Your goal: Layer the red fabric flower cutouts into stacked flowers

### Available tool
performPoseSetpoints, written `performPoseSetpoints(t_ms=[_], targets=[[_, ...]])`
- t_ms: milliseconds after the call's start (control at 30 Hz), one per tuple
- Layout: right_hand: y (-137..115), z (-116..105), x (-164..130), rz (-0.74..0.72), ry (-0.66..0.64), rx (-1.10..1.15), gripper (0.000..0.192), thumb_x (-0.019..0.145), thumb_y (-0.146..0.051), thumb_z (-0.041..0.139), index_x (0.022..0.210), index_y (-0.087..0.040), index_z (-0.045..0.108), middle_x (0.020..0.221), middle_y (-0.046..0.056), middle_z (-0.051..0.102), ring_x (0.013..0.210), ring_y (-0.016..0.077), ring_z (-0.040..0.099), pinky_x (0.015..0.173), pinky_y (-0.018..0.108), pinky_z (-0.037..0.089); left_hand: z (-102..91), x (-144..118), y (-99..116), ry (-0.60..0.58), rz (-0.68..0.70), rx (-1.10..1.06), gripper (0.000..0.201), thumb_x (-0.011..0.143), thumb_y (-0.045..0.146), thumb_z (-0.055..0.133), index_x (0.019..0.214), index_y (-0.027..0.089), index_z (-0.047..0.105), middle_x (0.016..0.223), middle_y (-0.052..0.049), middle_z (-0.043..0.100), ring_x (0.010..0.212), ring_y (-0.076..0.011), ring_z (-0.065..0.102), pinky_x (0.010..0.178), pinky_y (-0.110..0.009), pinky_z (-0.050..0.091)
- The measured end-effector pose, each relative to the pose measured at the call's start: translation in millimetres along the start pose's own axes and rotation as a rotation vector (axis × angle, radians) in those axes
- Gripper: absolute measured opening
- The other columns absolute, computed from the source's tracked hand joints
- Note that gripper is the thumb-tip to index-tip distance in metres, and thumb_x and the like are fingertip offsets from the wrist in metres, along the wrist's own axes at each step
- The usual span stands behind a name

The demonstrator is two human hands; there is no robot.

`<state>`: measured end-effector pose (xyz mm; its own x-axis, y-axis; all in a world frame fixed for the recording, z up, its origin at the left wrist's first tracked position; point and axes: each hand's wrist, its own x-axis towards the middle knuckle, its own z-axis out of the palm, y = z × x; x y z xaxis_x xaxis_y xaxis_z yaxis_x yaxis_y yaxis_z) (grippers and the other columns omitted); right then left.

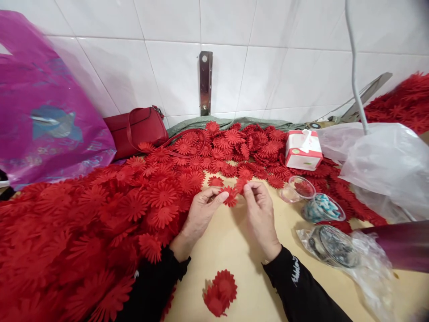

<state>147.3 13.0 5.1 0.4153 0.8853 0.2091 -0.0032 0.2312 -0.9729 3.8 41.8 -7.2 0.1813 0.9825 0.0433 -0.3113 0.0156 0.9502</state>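
At the far left a crumpled magenta plastic bag leans against the white tiled wall, with a small red leather handbag beside it. Below them a deep heap of red fabric daisy-shaped flower cut-outs spreads across the tan tabletop, lying right by the left forearm, apparently so that pieces are within easy reach.

In the middle, the left hand pinches one red fabric flower piece between thumb and fingertips, its grip closed on the petals' left edge. The right hand meets it from the other side, thumb and forefinger closed on the same piece, so the flower hangs between both hands just above the tabletop, seemingly so the fingertips can work it. Nearer the body, a small bunch of gathered red flowers lies apart on bare tabletop, looking like a separate pile.

To the right stand a red-and-white tissue box, a clear plastic cup, a clear dish of pale blue bits, and crumpled clear plastic bags.
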Motion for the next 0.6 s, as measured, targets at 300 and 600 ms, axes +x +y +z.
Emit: performPoseSetpoints(t_ms=[300, 600], targets=[[-8, -5, 10, -0.05, 0.192, 0.125, 0.038, 0.085, -0.033, 0.078, 0.116, -0.027, 0.056, 0.107, 0.001, 0.061, 0.091, 0.0163, 0.062, 0.085, 0.032, 0.053, 7.0, 2, -2, 0.079, -0.083, -0.191, 0.033, 0.083, 0.045, 0.083, 0.085, 0.019, 0.064, 0.083, 0.001, 0.07, 0.077, -0.0132, 0.066, 0.081, -0.029, 0.058], [-41, 38, -49, -0.38, -0.508, -0.028, 0.059, 0.094, -0.024, 0.071, 0.147, -0.039, 0.051, 0.157, 0.005, 0.055, 0.144, 0.0283, 0.055, 0.119, 0.054, 0.05, -8.0, -7, -13, 0.055, 0.095, 0.13, 0.025, 0.085, 0.046, 0.078, 0.091, 0.021, 0.079, 0.084, -0.007, 0.071, 0.095, -0.0265, 0.071, 0.071, -0.033, 0.06]])
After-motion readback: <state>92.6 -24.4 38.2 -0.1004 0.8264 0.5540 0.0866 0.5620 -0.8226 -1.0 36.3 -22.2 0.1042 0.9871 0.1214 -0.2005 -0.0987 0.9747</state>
